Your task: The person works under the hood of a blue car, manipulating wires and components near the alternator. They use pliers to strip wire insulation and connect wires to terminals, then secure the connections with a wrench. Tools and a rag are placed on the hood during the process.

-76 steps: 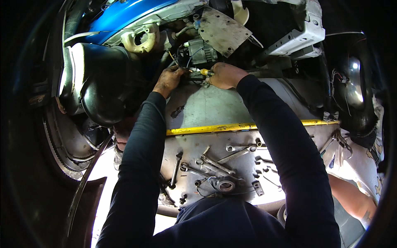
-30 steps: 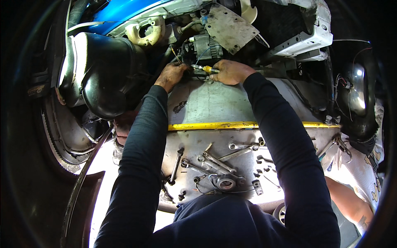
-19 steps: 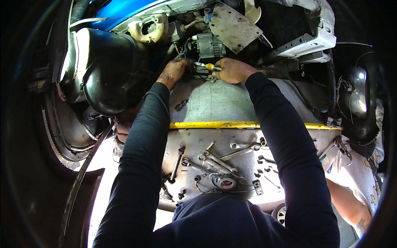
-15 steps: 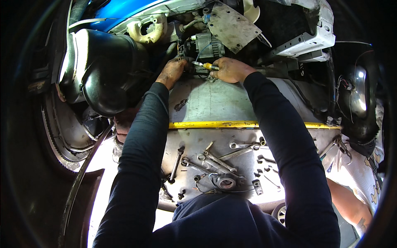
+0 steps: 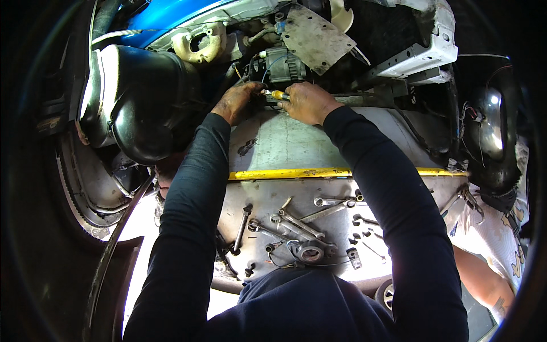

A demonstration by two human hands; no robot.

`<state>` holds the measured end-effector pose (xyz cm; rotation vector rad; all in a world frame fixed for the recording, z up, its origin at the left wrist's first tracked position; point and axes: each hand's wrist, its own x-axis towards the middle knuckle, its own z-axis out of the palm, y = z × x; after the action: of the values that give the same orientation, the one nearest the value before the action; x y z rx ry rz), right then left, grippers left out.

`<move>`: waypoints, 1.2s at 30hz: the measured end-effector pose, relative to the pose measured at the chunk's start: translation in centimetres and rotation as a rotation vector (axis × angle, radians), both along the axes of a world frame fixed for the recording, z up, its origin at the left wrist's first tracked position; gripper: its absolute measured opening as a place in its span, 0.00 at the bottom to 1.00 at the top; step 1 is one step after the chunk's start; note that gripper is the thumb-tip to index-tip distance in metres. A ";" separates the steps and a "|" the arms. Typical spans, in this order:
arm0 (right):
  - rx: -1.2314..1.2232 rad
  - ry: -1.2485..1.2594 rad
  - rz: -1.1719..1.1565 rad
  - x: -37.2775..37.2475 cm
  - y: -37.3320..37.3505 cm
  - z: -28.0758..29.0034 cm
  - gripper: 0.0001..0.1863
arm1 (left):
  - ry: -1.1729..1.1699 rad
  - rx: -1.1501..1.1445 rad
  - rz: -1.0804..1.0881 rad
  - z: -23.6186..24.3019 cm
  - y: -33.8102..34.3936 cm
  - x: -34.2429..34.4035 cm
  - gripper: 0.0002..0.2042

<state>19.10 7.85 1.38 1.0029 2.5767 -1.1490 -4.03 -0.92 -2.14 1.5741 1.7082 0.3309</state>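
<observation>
My right hand [image 5: 308, 102] is closed round a small tool with a yellow handle [image 5: 279, 94]. Its pale, narrow tip points left at my left fingers; I cannot tell if it is a knife or a screwdriver. My left hand [image 5: 237, 102] is closed, its fingertips pinching at a thin wire [image 5: 237, 72] that runs down to them from the engine. What lies right between the fingertips is mostly hidden. Just beyond both hands sits a ribbed metal alternator [image 5: 285, 65], with a blue wire across it.
A yellow-edged metal panel [image 5: 296, 173] lies under my forearms. Nearer me are several wrenches [image 5: 296, 223], bolts and a ring-shaped part [image 5: 310, 252]. A big black housing [image 5: 151, 105] stands left, a drilled metal plate [image 5: 316, 40] beyond. Another person's arm [image 5: 484, 279] shows at lower right.
Both hands have shifted slightly, and the right has moved left, bringing the yellow-handled tool's tip up to my left fingertips. The left hand has turned a little. The view has shifted slightly.
</observation>
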 end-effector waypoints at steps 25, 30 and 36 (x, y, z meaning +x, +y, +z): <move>0.004 0.059 0.074 15.0 -19.5 17.6 0.16 | -0.312 -0.066 0.515 -0.6 0.5 -1.1 0.12; 0.056 0.072 -0.007 15.1 -17.2 18.4 0.15 | -0.306 0.030 0.521 -0.4 0.6 -1.2 0.12; 0.092 -0.013 0.233 15.3 -17.1 19.1 0.09 | -0.784 -0.235 0.891 1.2 0.7 -0.2 0.11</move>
<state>34.35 -9.21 20.47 0.6986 2.6709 -0.9698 -4.23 -0.20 -0.90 0.3197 1.5962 0.9892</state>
